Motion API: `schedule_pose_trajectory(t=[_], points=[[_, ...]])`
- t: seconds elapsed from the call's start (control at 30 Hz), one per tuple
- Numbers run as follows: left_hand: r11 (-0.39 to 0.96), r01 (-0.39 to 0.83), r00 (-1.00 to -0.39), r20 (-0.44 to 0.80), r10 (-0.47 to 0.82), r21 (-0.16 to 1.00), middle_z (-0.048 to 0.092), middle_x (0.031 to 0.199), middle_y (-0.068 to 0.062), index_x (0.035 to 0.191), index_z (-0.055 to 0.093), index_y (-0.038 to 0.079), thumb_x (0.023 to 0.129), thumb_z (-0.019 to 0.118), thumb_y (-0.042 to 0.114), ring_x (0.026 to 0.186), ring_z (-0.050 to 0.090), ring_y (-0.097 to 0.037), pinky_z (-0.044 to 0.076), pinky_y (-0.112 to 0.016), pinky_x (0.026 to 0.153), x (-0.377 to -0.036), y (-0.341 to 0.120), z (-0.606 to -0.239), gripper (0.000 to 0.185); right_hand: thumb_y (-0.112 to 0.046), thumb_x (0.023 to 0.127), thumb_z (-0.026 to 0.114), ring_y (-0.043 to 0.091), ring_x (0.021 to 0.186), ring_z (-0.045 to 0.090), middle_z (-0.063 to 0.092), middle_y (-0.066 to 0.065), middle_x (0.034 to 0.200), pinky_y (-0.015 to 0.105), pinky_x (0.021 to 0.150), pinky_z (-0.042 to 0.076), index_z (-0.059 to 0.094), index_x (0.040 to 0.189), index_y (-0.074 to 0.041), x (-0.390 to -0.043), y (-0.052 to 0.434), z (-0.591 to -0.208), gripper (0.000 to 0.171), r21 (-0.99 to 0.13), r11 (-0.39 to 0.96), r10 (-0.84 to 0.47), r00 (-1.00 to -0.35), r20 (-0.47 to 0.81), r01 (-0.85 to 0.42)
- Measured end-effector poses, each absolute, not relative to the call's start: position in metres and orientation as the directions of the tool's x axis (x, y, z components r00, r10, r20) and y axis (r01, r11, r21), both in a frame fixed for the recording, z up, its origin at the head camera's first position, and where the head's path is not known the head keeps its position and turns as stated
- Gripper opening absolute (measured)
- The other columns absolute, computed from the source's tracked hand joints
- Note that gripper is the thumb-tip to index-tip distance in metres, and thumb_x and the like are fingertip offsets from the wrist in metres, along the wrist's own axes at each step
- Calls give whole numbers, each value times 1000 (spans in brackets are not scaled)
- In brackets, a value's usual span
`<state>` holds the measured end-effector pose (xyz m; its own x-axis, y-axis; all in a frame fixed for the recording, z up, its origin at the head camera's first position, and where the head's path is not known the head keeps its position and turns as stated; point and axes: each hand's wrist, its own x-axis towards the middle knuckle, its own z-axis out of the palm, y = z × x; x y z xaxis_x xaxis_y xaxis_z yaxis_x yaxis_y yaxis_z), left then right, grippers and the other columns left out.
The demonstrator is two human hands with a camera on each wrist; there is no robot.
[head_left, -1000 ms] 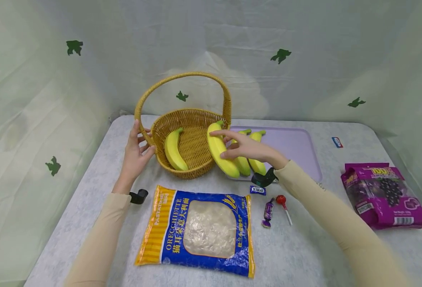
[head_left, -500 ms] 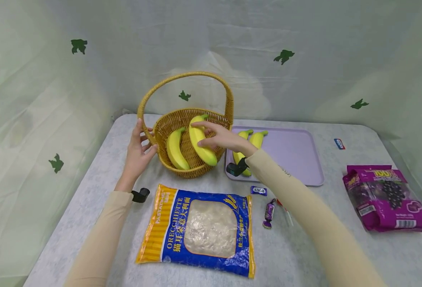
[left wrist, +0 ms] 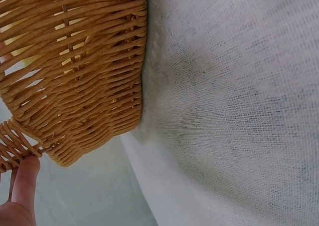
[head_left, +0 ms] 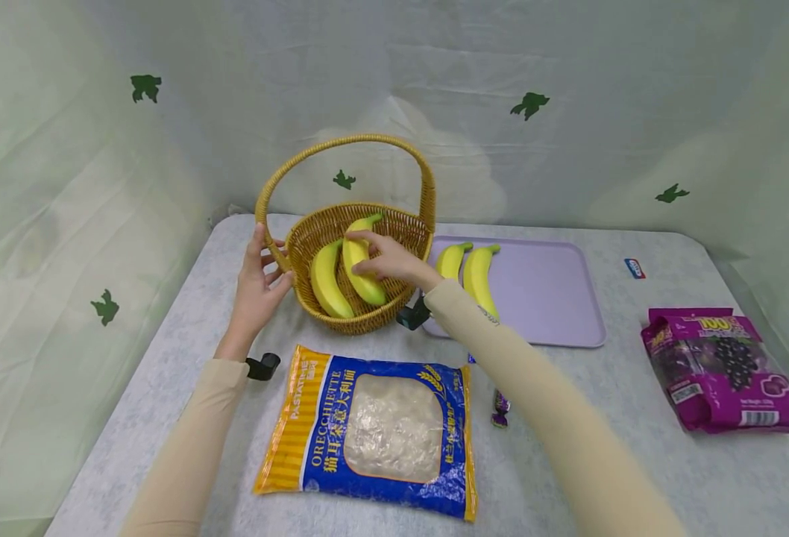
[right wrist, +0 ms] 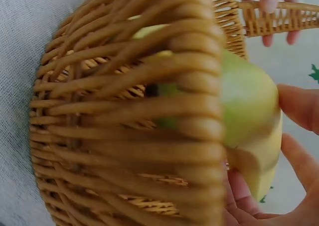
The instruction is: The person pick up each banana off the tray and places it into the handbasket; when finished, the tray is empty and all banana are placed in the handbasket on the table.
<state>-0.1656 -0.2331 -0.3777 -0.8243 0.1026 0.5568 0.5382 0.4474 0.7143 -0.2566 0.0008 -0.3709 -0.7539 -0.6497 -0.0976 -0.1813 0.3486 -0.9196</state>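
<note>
Right hand (head_left: pixel 388 259) pinches a banana (head_left: pixel 353 253); its sleeve (head_left: pixel 535 380) part-hides a sweet (head_left: pixel 500 414). Left hand (head_left: pixel 258 280), at the basket's (head_left: pixel 361 324) nine o'clock, grips the handle (head_left: pixel 347 139), fingers (head_left: pixel 257 239) partly hidden.

Pale fabric bkgd (head_left: pixel 602 149) w/ dk-green patches (head_left: pixel 529 104), lt-grey tabletop (head_left: pixel 616 388) below.

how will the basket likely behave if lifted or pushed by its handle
The basket is probably light for its size, being woven with open gaps. The handle looks fairly stiff, standing as a tall arch. Because it rises so high, pushing its top might tip the basket.
</note>
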Motion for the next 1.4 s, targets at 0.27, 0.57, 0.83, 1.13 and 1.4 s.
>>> schedule_pose_trajectory(t=[0.27,0.57,0.83,1.13,1.4], points=[[454,544,-819,564,107,705,37,127,-35,153,13,36,87,52,-17,111,47,-49,46,-51,93,-166,-233,-378,94,-10,89,65,14,56,43,47,9,80,30,57,44,40,147,-15,-258,-13,-380,64,-862,454,-637,-759,-136,-226],[458,528,-829,550,97,715,37,128,-34,154,12,33,87,52,-17,112,47,-49,41,-66,88,-166,-233,-378,93,-6,86,64,17,74,42,52,18,120,23,59,37,39,148,-17,-256,-25,-386,68,-803,542,-630,-752,-193,-247],[454,520,-835,542,93,724,36,128,-35,154,10,29,87,52,-17,113,46,-48,40,-67,89,-165,-233,-378,91,-3,84,64,32,138,18,27,14,153,32,84,38,40,147,-19,-251,-34,-388,69,-778,595,-590,-767,-252,-202],[464,522,-832,547,91,716,37,128,-35,154,10,29,87,52,-17,112,46,-49,41,-67,89,-164,-232,-377,91,-7,88,65,34,139,20,28,15,153,34,89,37,41,147,-19,-250,-39,-388,65,-758,628,-554,-784,-280,-174],[461,531,-826,555,95,711,37,128,-36,154,11,32,86,52,-17,111,47,-49,40,-67,88,-165,-233,-379,93,-11,90,64,21,100,47,39,13,147,28,77,40,39,147,-15,-249,-29,-385,63,-789,581,-597,-763,-247,-199]])
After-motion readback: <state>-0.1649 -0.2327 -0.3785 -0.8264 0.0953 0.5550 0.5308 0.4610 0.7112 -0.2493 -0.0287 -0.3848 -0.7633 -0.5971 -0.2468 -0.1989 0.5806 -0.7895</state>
